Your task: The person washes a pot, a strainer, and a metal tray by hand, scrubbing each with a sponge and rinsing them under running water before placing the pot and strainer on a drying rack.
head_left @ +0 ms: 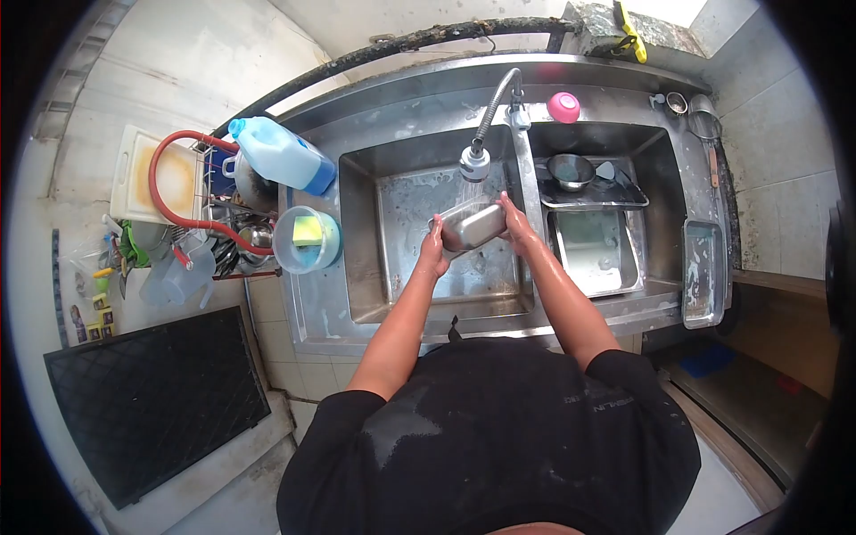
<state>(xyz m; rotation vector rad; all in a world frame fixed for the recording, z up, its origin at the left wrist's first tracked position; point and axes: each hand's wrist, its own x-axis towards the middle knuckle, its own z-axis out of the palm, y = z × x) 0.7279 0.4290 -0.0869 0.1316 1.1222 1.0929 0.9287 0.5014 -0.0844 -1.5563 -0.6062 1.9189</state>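
Between my two hands is a rectangular metal pan (473,227), tilted under the running faucet (475,163) above the left sink basin (410,276). My left hand (433,247) grips its left end. My right hand (514,223) closes on its right end. Water from the spray head falls at the pan's far side. The fingers curl partly behind the pan, so their tips are hidden.
A tub with a yellow-green sponge (308,231) and a blue liquid jug (283,156) stand left. The right basin holds a metal bowl (571,171), a dark tray (615,194) and a rectangular pan (596,250). A pink bowl (563,107) and a long tray (703,272) lie on the sink's ledges.
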